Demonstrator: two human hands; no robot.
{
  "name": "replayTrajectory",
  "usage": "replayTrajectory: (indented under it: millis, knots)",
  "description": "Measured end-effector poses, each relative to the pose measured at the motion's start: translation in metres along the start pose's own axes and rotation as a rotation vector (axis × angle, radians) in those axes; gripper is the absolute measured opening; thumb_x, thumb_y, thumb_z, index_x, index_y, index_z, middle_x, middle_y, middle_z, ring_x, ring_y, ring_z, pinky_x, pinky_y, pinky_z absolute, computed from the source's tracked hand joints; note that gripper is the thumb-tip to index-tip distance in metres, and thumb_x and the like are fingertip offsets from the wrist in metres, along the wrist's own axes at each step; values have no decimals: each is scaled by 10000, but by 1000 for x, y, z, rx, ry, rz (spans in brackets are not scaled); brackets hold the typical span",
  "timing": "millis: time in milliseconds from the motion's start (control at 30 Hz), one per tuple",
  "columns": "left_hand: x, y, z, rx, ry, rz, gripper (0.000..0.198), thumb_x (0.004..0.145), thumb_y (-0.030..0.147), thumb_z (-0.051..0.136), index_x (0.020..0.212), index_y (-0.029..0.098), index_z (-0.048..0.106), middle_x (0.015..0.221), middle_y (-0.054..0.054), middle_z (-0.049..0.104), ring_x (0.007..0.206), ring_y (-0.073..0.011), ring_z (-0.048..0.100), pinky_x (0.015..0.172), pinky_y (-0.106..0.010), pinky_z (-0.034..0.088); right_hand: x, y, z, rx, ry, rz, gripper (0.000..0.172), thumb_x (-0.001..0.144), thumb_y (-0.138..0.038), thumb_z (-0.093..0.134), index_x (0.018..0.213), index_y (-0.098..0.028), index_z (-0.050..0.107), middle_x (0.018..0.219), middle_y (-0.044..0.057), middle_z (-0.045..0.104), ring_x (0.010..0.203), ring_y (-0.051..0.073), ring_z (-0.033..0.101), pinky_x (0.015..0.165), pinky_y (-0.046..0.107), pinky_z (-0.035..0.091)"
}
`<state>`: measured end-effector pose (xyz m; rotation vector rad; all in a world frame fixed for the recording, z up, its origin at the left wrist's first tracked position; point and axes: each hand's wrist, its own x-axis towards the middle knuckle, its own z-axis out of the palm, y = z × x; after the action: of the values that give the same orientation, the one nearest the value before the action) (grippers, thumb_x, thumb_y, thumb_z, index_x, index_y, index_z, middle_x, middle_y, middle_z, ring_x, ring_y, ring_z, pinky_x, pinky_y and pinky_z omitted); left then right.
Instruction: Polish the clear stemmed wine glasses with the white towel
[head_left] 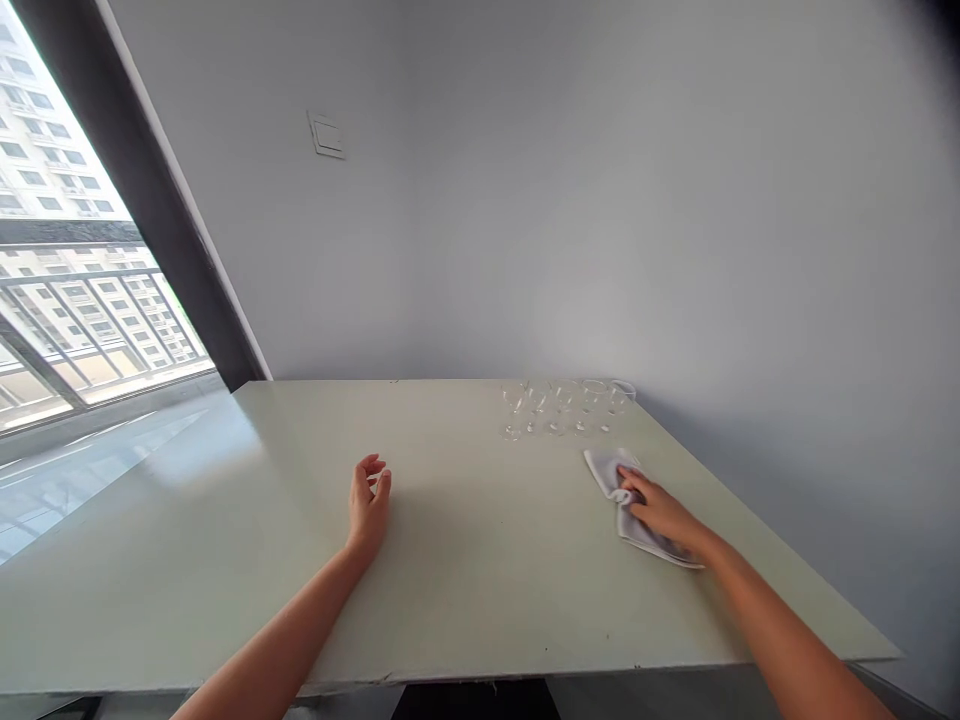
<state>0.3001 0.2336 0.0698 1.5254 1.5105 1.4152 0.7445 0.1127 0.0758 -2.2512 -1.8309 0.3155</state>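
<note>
My right hand rests on a grey cloth lying on the pale table, fingers curled into the fabric as if gripping it. Just beyond the cloth, near the wall, stands a row of several small clear stemmed glasses. My left hand hovers over the middle of the table, held on edge with the fingers loosely apart and nothing in it.
A white wall backs the table, with a wall switch high up. At the left a dark window frame and a balcony railing show apartment blocks outside. The table's front edge runs near my arms.
</note>
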Motion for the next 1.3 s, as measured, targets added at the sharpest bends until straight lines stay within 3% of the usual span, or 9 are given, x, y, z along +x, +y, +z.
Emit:
replayTrajectory:
  millis: [133,333,467,600,800,900,1000,1167,1300]
  knots:
    - [-2,1,2,18,-41,19,330,788,419,444,1069,247,469,1030,-38,544,928,-186,518,800,-349,416,-2,9,2,-87,67,37,299,813,-417,358,684,-203,522,1265,107,500,1226,281,374,974,447,304]
    - [3,-7,6,105,-182,105,319,818,459,365,925,228,559,1000,-37,574,946,-193,514,832,-355,412,19,-49,43,-163,225,-227,333,868,-328,321,894,-141,596,1213,159,509,1189,271,409,985,411,309]
    - [10,4,20,208,-413,175,364,832,461,332,911,239,609,983,-33,603,951,-190,518,854,-356,410,31,-86,57,-99,230,-326,348,880,-294,311,944,-116,603,1211,168,511,1180,278,417,983,410,318]
    - [19,28,64,114,-634,239,311,781,465,460,935,263,639,1112,-26,574,1057,-203,467,896,-353,396,34,-107,55,101,229,-354,352,879,-320,315,896,-148,621,1180,129,547,1177,256,420,982,400,321]
    - [40,47,165,-200,-663,-147,438,685,429,619,1057,202,576,1168,-96,532,762,-136,564,710,-297,479,40,-92,49,588,244,-172,368,875,-351,264,978,-197,582,980,67,640,925,200,575,859,377,427]
    - [48,50,203,-292,-676,-193,570,699,400,620,1201,193,446,1240,-141,467,670,-85,561,627,-254,482,43,-82,48,543,297,-130,353,845,-283,280,906,-183,612,897,72,643,864,201,578,825,369,435]
    - [49,55,224,-369,-683,-202,623,688,370,637,1232,206,381,1209,-133,484,639,-59,546,597,-227,469,42,-81,40,389,226,-238,335,809,-221,325,825,-200,659,957,64,634,928,204,539,856,359,409]
    - [48,61,229,-390,-680,-188,488,667,388,643,1061,140,499,890,-63,586,533,-44,475,548,-217,421,30,-80,21,247,9,-386,335,817,-386,455,1093,-276,608,1198,32,530,1084,226,441,923,377,359]
    - [48,57,199,-359,-624,-160,439,685,395,617,1023,135,511,807,-35,577,521,-50,457,567,-226,412,29,-78,25,188,57,-388,328,801,-407,481,1060,-274,631,1115,54,566,1017,235,475,876,376,392]
